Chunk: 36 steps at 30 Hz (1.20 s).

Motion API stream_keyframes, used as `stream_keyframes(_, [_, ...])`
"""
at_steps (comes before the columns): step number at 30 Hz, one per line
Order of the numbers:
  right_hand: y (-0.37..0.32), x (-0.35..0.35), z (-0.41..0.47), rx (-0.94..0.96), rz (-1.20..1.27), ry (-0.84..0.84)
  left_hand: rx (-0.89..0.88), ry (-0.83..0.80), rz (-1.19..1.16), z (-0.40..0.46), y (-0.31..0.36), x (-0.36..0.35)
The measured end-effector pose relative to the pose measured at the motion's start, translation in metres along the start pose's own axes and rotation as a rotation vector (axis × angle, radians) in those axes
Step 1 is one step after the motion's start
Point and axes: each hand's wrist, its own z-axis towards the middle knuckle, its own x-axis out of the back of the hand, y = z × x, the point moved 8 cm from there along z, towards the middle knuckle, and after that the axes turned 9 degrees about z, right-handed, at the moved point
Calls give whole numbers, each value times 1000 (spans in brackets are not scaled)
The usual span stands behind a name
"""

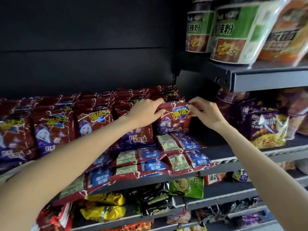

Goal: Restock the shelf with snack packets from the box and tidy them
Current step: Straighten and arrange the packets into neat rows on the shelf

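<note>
Both hands up at the middle shelf (221,161), working one upright red snack packet (174,121) at the right end of the standing row. Left hand (146,112) curled over that packet's top left edge, fingers (158,102) hooked behind it, thumb at the front. Right hand (205,114) pinching the top right corner between thumb and fingertips (191,106). Packet held upright, facing out, blue and yellow logo showing, just beside a neighbouring upright packet (138,135) partly hidden under the left wrist. More of the same red packets (55,127) standing in rows to the left, filling the shelf back to the dark rear panel. Several loose red packets (176,160) lying flat, backs up, along the shelf's front edge below the hands, some overhanging it. Purple noodle packets (266,127) well apart to the right on the same level. Green-labelled noodle tubs (233,30) on the upper shelf (270,79) at right. Yellow, green and black packets (106,212) on the lower shelves.
</note>
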Motion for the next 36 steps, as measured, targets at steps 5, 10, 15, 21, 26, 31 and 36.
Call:
stream_keyframes(5, [25, -9, 18, -176, 202, 62, -74, 15, -26, 20, 3, -5])
stream_keyframes(10, [22, 7, -30, -94, 128, 162, -140, 2, -99, 14, 8, -19])
stream_keyframes(15, [0, -22, -94, 105, -14, -334, -142, -60, -224, 11, 2, -30])
stream_keyframes(21, [-2, -53, -96, 64, -187, -575, -156, -77, -315, 6, 5, -29])
stream_keyframes(26, [-8, -44, -94, 74, -193, -574, -134, -135, -354, 9, 0, -39])
stream_keyframes(31, [-10, -37, -99, 45, -170, -620, -197, -54, 3, 17, -3, -51])
stream_keyframes(36, [-12, -36, -99, 14, -135, -601, -279, -50, 336, 20, -14, -74])
